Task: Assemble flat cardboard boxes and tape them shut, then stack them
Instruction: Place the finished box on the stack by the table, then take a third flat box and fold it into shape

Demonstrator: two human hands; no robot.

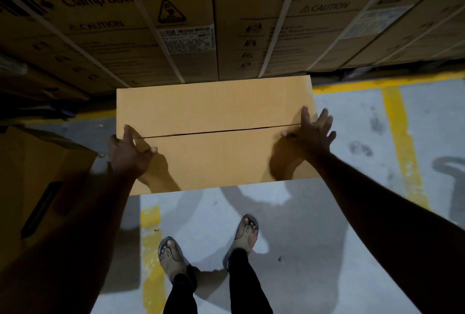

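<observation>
A plain brown cardboard box (214,112) is held out in front of me above the floor, its two top flaps folded down and meeting at a dark seam with no tape visible. My left hand (128,152) holds the box's left edge, thumb and one finger on top, the rest over the side. My right hand (309,130) presses against the right edge with fingers spread and straight, thumb lying on the top near the seam.
A wall of large strapped cartons (176,24) printed "Clamp bottom" stands just beyond the box. Another brown box (37,175) sits at my left. Yellow floor lines (402,137) cross the grey concrete. My sandalled feet (208,245) are below.
</observation>
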